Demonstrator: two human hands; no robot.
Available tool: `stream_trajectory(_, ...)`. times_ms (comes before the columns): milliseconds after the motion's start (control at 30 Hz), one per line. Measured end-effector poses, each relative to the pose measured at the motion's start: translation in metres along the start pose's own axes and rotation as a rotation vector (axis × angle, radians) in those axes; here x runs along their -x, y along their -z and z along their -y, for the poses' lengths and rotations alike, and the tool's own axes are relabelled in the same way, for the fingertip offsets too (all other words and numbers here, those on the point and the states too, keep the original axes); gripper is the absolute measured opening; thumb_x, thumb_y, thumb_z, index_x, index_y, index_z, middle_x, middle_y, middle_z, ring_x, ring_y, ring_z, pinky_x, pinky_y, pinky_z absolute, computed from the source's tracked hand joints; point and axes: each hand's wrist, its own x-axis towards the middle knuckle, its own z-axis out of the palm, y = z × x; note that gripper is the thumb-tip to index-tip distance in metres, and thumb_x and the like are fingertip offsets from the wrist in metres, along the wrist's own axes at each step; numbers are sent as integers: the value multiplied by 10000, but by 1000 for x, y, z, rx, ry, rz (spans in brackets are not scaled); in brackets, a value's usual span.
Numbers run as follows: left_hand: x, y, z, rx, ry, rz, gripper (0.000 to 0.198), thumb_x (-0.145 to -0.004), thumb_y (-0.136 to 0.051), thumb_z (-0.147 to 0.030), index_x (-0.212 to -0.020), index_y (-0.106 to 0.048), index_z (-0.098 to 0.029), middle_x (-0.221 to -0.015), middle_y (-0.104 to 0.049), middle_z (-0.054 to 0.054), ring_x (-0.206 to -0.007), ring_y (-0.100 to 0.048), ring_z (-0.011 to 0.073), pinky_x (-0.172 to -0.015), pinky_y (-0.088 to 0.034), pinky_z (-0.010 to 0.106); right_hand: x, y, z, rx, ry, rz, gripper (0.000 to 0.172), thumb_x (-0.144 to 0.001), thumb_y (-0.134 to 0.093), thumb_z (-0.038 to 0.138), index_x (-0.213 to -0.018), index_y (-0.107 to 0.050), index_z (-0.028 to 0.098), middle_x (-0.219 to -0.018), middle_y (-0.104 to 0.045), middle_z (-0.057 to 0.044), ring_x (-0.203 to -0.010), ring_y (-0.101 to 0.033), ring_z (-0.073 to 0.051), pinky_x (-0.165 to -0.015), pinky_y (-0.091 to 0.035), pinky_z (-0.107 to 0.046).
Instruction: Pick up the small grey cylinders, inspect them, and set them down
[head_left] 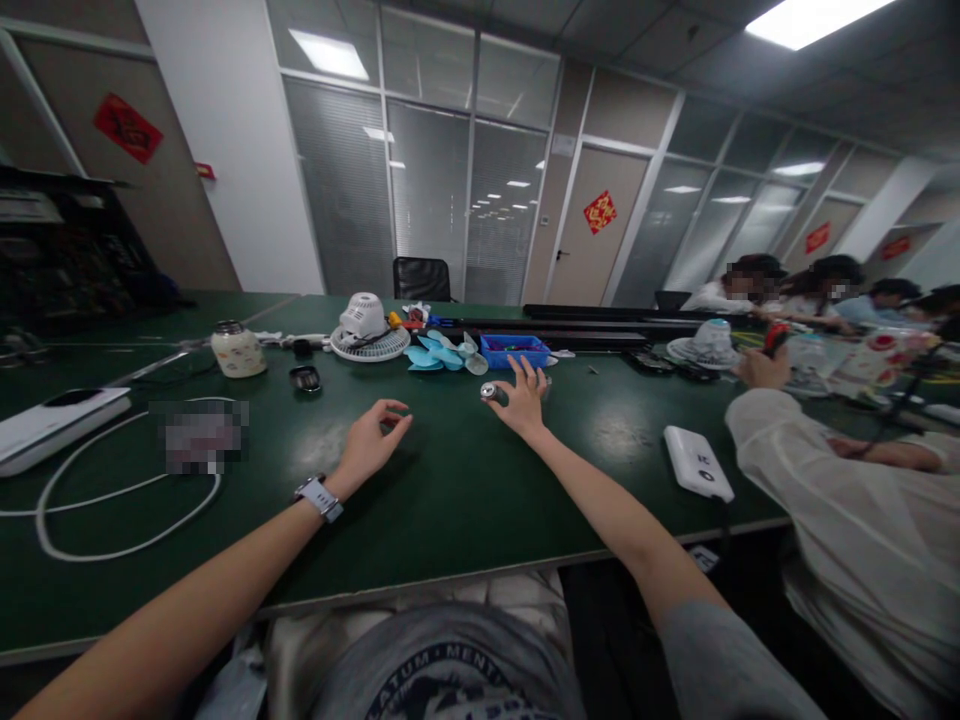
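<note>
My right hand (523, 400) is over the middle of the table, gripping a small cylindrical metal part (489, 392) whose round silver end faces out beside my thumb. Its other fingers are spread just in front of a blue tray (517, 352) of small dark and purple pieces. My left hand (375, 438), with a watch on the wrist, hovers above the green tabletop, fingers loosely curved and nothing in them. Light-blue fan blades (435, 352) lie beyond my hands, left of the tray. Behind them is a white fan body (365, 325) on its round grille.
To the left are a patterned jar (238, 350), a small black item (305, 379), a white cable (45, 520) and a white box (60, 425). A white power bank (697, 462) lies at right, near a co-worker's sleeve (810, 480). Long black bars (600, 325) lie at the back.
</note>
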Motion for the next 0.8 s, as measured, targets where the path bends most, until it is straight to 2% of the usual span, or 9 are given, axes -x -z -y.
stream_trajectory(100,5,2,-13,5,-161,-8,466,-786,-614,-498,-1166,-570,-231,-1035,-707,51,-979,-613,236,-814,-483,362,9,13,41,-100,106,32,320,-835,-593,446,-1100,-678,288,-1519,-290,-52,-1415,-131,-297,-1115,-62,-528)
stream_trajectory(167,10,5,-23,-7,-263,-22,465,-756,-661,-488,-1141,-601,-234,-1133,-682,62,-1097,-560,256,-916,-453,407,15,17,66,-167,147,54,329,-838,-594,419,-1139,-656,302,-1507,-312,-50,-1409,-143,-298,-1113,-67,-521)
stream_trajectory(300,17,8,-33,-13,-423,-21,358,-780,-666,-403,-1098,-643,-240,-1178,-667,59,-1136,-530,244,-994,-411,424,25,19,96,-236,225,79,355,-824,-611,431,-1157,-639,310,-1458,-392,-48,-1393,-191,-292,-1103,-106,-503)
stream_trajectory(400,18,8,-32,-22,-450,-23,367,-802,-648,-362,-1149,-624,-244,-1082,-707,53,-1109,-540,238,-980,-417,416,30,20,100,-271,248,101,349,-818,-622,424,-1146,-641,309,-1398,-466,-48,-1365,-257,-288,-1085,-152,-489)
stream_trajectory(600,17,5,-27,-27,-429,0,384,-817,-630,-392,-1170,-609,-241,-999,-728,45,-1081,-559,233,-968,-423,409,32,19,97,-376,275,131,330,-813,-648,388,-1123,-654,275,-1265,-579,-66,-1287,-381,-278,-1031,-236,-456)
stream_trajectory(700,18,5,-29,-18,-392,-22,289,-818,-624,-403,-1049,-657,-232,-993,-721,49,-1044,-584,228,-952,-442,399,32,17,99,-453,259,134,338,-799,-673,407,-1099,-664,253,-1205,-612,-70,-1229,-436,-263,-1004,-272,-431)
stream_trajectory(800,18,8,-33,15,-331,-119,224,-830,-598,-402,-934,-668,-216,-991,-705,61,-991,-617,215,-920,-470,376,32,15,101,-540,177,132,351,-787,-683,456,-1063,-671,241,-1138,-637,-63,-1138,-498,-239,-963,-315,-407)
